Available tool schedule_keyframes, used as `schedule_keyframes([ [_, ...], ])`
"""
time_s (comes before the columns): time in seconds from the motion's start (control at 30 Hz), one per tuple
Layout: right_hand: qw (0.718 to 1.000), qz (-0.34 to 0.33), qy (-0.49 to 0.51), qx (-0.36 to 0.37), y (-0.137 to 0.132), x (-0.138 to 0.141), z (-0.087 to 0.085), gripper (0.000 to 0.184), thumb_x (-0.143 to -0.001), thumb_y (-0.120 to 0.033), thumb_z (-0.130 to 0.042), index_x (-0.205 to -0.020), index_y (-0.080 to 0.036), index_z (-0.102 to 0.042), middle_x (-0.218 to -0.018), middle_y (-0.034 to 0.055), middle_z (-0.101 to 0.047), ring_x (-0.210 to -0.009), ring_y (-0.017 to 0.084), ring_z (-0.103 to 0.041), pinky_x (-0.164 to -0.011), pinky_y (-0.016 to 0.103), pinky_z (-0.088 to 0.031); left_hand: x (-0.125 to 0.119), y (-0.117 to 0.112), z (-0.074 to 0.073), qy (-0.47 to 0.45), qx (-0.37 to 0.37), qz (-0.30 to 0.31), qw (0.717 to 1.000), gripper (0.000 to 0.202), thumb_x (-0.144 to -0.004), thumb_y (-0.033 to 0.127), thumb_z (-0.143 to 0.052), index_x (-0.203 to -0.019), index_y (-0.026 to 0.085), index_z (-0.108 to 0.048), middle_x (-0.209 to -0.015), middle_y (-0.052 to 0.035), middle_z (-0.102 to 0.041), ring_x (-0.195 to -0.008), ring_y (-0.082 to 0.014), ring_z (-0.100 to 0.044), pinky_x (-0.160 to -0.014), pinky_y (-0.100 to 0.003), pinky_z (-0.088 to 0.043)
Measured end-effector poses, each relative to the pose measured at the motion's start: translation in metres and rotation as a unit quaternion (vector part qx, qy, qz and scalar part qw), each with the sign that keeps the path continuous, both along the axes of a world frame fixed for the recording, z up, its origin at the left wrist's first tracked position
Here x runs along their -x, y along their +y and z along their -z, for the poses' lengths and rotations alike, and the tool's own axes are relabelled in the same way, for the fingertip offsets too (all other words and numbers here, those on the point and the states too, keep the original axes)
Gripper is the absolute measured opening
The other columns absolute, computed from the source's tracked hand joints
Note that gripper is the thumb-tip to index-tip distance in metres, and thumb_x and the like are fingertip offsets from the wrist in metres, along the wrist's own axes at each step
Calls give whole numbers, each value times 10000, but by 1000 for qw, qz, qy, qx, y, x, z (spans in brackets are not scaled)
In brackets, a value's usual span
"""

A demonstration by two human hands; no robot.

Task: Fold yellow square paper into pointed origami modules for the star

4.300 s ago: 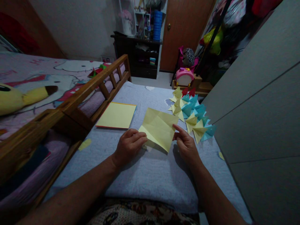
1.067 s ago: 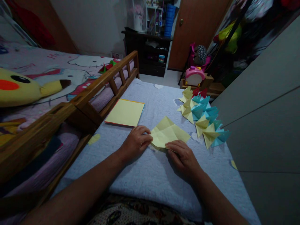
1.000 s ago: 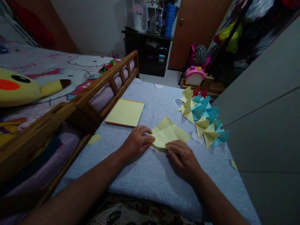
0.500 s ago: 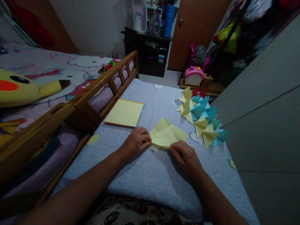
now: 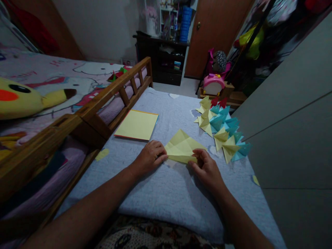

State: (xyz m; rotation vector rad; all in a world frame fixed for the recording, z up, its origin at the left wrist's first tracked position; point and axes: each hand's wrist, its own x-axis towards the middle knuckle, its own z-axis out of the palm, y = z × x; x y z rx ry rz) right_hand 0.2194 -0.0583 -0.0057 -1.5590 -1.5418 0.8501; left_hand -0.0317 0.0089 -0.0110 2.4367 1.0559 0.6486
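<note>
A creased sheet of yellow origami paper (image 5: 181,143) lies on the pale blue cloth, its near edge folded up into a narrow flap. My left hand (image 5: 151,154) is closed on the sheet's left corner, thumb and fingers pinched together. At the right part of the flap, my right hand (image 5: 206,167) holds the paper with its thumb on the near edge and its fingers curled above. Left of the sheet rests a stack of square paper (image 5: 137,125), yellow on top with orange and blue edges showing.
Folded yellow paper pieces (image 5: 204,121), blue pieces (image 5: 220,117) and red ones (image 5: 218,102) stand in a cluster at the right. A wooden bed rail (image 5: 114,84) runs along the left, with a yellow plush toy (image 5: 20,98) beyond it. A pale cabinet panel (image 5: 293,114) borders the right side.
My right hand has turned and its fingers have lifted over the paper, leaving the folded flap more visible. My left hand stays at the left corner. The view has shifted slightly.
</note>
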Motion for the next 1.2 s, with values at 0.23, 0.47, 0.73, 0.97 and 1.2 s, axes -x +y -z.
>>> schedule_keyframes([
  [0.23,997,21,-76,5,4,4,-5,294,-856,-403,-570,-639,-227,-477,-564,-44,-467,-532,131,-433,-522,268,-315,-2,0,0,2,-9,-25,1000,145,-913,251,-623,-783,188,-611,-851,-44,-609,-885,-236,-551,-829,-398,-455],
  [0.47,996,75,-50,3,8,10,-5,259,-800,-343,-588,-1007,-214,-501,-588,-73,-522,-529,161,-514,-543,271,-372,-1,0,4,12,-18,-59,998,178,-925,287,-622,-777,192,-599,-862,-37,-591,-886,-235,-536,-826,-395,-451],
  [0.73,994,94,-50,12,11,10,-5,349,-797,-339,-570,-1096,-194,-464,-607,-69,-561,-528,164,-545,-555,269,-391,-3,-1,3,32,-19,-76,996,203,-925,281,-637,-755,190,-573,-853,-41,-579,-884,-241,-527,-821,-395,-443],
  [0.97,996,67,-63,4,9,9,-5,248,-811,-316,-549,-1035,-209,-536,-625,-53,-556,-550,159,-549,-557,268,-399,-3,-4,3,40,-31,-85,995,196,-939,267,-611,-762,195,-566,-866,-43,-581,-885,-241,-524,-830,-403,-441],
  [1.2,997,75,18,8,9,1,3,431,-796,-302,-554,-1200,-171,-482,-812,20,-652,-669,179,-624,-630,300,-486,-3,-4,4,44,-30,-82,995,185,-929,260,-631,-767,187,-578,-862,-46,-580,-892,-251,-526,-831,-409,-438],
])
